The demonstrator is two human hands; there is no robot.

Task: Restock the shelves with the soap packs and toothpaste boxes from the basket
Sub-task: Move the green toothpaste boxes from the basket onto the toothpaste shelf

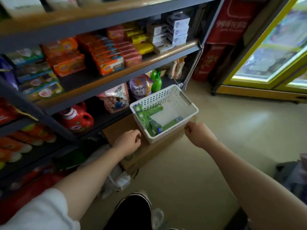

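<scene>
Flanking perforated plastic basket, both hands empty

White basket sits centre frame on a cardboard box, green toothpaste boxes lying inside. Left hand loosely curled, empty, just left of basket's near corner; right hand curled at near right corner, contact w/ rim unclear. Shelves fill upper left, stacked w/ orange soap packs. Red detergent jug lower shelf, left of basket.
</scene>
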